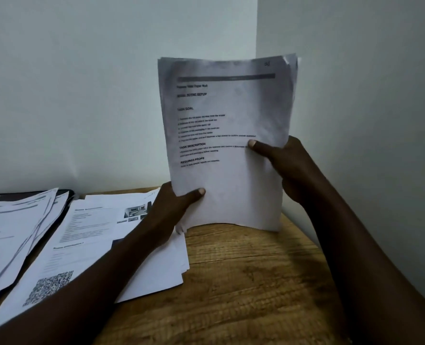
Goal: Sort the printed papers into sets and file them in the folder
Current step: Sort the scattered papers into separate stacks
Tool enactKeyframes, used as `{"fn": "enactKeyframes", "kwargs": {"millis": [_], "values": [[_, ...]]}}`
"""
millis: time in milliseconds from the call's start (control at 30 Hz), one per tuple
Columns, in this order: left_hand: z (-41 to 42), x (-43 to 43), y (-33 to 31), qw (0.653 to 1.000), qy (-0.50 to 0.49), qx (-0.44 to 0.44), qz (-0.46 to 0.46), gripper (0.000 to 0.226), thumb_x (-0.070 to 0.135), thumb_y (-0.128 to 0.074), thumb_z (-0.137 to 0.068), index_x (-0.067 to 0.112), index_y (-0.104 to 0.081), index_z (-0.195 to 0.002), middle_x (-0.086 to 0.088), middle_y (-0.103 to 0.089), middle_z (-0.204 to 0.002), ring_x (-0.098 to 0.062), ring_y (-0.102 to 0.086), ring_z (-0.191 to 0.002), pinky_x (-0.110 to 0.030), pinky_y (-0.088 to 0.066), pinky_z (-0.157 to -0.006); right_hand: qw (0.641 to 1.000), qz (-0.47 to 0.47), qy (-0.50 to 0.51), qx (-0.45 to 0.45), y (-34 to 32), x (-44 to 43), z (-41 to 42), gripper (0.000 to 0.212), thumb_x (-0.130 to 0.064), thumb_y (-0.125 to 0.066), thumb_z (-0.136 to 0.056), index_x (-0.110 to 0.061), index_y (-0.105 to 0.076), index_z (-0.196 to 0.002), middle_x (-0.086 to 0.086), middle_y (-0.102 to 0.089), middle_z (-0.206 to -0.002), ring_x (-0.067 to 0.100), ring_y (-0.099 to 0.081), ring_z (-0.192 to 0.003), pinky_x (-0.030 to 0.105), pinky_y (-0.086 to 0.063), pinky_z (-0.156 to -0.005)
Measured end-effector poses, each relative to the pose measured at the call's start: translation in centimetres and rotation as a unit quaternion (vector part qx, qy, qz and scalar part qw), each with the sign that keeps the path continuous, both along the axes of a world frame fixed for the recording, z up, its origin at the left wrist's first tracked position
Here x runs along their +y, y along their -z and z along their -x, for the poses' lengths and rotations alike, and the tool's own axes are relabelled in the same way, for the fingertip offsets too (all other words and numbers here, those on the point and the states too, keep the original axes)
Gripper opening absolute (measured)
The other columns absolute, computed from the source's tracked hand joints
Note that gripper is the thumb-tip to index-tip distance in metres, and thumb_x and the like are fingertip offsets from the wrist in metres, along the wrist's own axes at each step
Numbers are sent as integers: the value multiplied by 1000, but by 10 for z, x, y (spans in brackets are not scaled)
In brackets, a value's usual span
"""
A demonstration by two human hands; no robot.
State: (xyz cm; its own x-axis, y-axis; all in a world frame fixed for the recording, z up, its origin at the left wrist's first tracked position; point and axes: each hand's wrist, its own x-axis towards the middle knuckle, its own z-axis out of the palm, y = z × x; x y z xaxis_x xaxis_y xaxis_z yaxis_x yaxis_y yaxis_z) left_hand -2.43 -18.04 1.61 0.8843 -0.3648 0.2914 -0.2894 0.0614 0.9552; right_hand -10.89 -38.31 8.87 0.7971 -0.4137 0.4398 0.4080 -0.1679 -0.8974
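The stack of papers (231,195) reads SCENE SETUP, TASK GOAL, TASK DESCRIPTION, REQUIRED PROPS; a flat page (89,235) bears a QR code (49,287).

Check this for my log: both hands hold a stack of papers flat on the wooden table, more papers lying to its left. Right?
No: the head view shows the left hand and right hand holding the stack upright, not flat, on the table. More papers lie to its left.
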Motion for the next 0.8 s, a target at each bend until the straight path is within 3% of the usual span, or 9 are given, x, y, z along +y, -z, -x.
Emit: {"fn": "enactKeyframes", "kwargs": {"millis": [100,233,333,467,533,600,667,700,800], "values": [[-3,3,8,996,30,38,-70,30,15,-76,-82,25,-60,-106,-8,-69,-112,-25,-66,-102,-49,-54,-93,999,7,46,-3,3,-6,-5,41,-22,-72,-86,-13,-62,-124,3,-68,-115,20,-65,-104,38,-53,-92],[-7,5,4,989,65,81,-106,32,-11,-56,-90,-5,-57,-121,-25,-66,-109,-30,-69,-93,-35,-61,-74,992,-25,122,-29,2,-18,-3,45,-20,-71,-86,-10,-60,-128,5,-66,-119,22,-62,-104,37,-51,-92],[-10,14,-3,978,118,94,-143,24,-13,-48,-93,-21,-53,-115,-41,-59,-112,-33,-68,-96,-31,-61,-77,990,-28,135,-22,0,-26,0,30,-21,-70,-85,-18,-66,-114,0,-70,-107,22,-67,-98,40,-54,-91],[-11,39,-28,952,232,74,-187,33,-16,-50,-88,3,-70,-106,-20,-70,-110,-32,-66,-107,-36,-54,-95,993,-11,119,-19,0,-27,2,4,-21,-68,-86,-24,-66,-85,-3,-72,-91,18,-70,-85,41,-57,-86],[-12,52,-46,954,238,51,-173,44,-17,-54,-85,11,-68,-115,-17,-69,-117,-33,-64,-112,-39,-54,-96,995,-41,89,-26,-2,-26,6,8,-15,-65,-90,-23,-65,-88,-4,-71,-89,11,-70,-78,31,-57,-77],[-9,61,-63,973,196,53,-112,54,-19,-46,-87,14,-59,-129,-12,-68,-122,-28,-67,-109,-36,-59,-84,996,-81,24,-14,-5,-24,11,9,-13,-65,-91,-18,-65,-99,2,-72,-99,17,-70,-89,35,-56,-83],[-6,71,-80,988,142,68,-2,45,-6,-44,-94,16,-57,-131,-11,-69,-121,-21,-72,-97,-32,-60,-70,995,-92,-38,26,-8,-15,13,21,-19,-70,-87,-9,-67,-104,12,-70,-112,29,-67,-103,46,-53,-92],[-6,75,-88,987,127,83,50,37,12,-46,-97,16,-55,-133,-12,-67,-124,-20,-72,-97,-33,-60,-69,993,-94,-58,51,-8,-10,13,29,-21,-72,-85,-5,-67,-108,16,-69,-115,32,-66,-105,48,-53,-92],[0,88,-102,978,136,126,95,64,58,-46,-90,15,-54,-137,-13,-62,-132,-27,-64,-117,-48,-55,-91,971,-122,-160,131,-2,17,10,24,-8,-65,-88,-2,-65,-112,18,-70,-110,26,-70,-84,36,-60,-72]]}}
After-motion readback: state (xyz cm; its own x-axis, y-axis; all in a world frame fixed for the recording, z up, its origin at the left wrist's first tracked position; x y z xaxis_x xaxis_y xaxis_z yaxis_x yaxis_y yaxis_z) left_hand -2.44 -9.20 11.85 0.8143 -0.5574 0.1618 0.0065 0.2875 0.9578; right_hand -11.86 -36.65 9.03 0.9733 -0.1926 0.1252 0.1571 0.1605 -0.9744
